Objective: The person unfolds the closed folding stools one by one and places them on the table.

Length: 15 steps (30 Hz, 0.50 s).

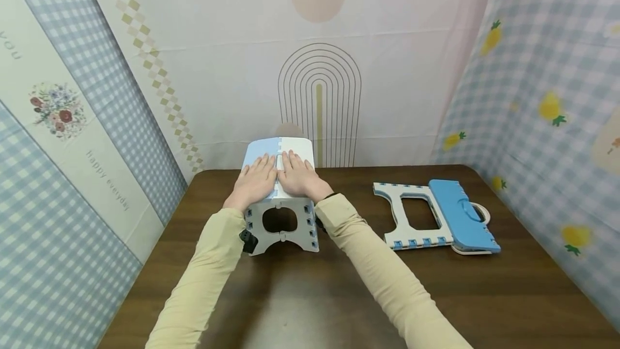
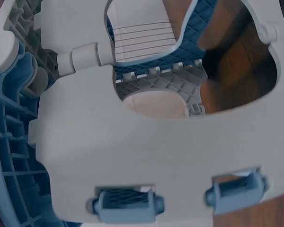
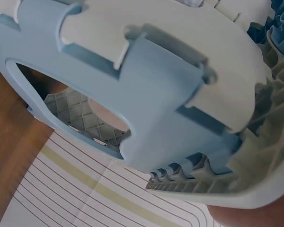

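"Blue and white plastic under both palms, is it?"

"Yes. That's the folding stool (image 1: 290, 202), standing upright on the brown table (image 1: 339, 290), left of the table's middle and near its far edge."

"How does the left hand (image 1: 255, 181) lie?"

"Flat, palm down, with fingers straight and pointing away from the person. It rests on the pale blue half of the seat and grips nothing."

"And the right hand (image 1: 298, 175)?"

"Much the same, on the white half: fingers extended and a little spread, wrapped round nothing. The two sit side by side at the seam; whether the thumbs touch, I can't tell."

"Do the wrist views help?"

"Not with the fingers. The left one shows a white leg panel (image 2: 109, 127) with blue hinge pieces, the right one a blue panel (image 3: 146, 104) with an oval opening."

"Anything else nearby?"

"A second stool (image 1: 457, 220) lies on the table to the right, well apart from both hands, its white legs toward the first and a pale handle at the other end."
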Tool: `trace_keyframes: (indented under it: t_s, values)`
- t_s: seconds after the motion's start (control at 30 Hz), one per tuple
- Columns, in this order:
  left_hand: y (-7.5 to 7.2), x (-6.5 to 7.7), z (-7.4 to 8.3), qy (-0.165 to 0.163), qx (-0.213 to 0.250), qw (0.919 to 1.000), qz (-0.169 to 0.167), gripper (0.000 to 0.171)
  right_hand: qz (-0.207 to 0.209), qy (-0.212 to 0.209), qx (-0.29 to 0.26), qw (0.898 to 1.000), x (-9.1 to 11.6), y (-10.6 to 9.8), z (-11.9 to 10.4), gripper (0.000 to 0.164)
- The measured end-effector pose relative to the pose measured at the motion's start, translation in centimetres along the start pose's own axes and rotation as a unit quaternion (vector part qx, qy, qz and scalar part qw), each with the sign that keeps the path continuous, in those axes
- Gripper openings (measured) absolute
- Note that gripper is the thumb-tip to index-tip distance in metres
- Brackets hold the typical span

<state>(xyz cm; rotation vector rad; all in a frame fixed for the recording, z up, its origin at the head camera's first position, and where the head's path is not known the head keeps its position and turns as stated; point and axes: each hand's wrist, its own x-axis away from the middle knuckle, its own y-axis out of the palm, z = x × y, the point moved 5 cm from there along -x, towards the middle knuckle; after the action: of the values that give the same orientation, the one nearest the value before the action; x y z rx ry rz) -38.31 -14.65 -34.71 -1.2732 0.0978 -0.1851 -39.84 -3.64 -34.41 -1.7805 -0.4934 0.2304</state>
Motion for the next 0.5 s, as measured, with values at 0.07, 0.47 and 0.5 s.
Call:
trace_keyframes:
  t_s: [0.07,0.47,0.5]
  values:
    - [0.1,-0.1,0.1,-0.004,0.004,1.0,0.008,0.058,0.005,-0.002,-0.001,1.0,-0.1,0.1,0.3,0.061]
    - [-0.7,0.6,-0.3,-0.053,0.158,0.9638,0.209,0.051,0.106,-0.017,-0.033,0.994,-0.4,-0.3,1.4,0.061]
    - [-1.0,0.7,-0.4,-0.048,0.184,0.9492,0.25,0.048,0.129,-0.021,-0.049,0.99,-0.3,-0.5,1.6,0.06]
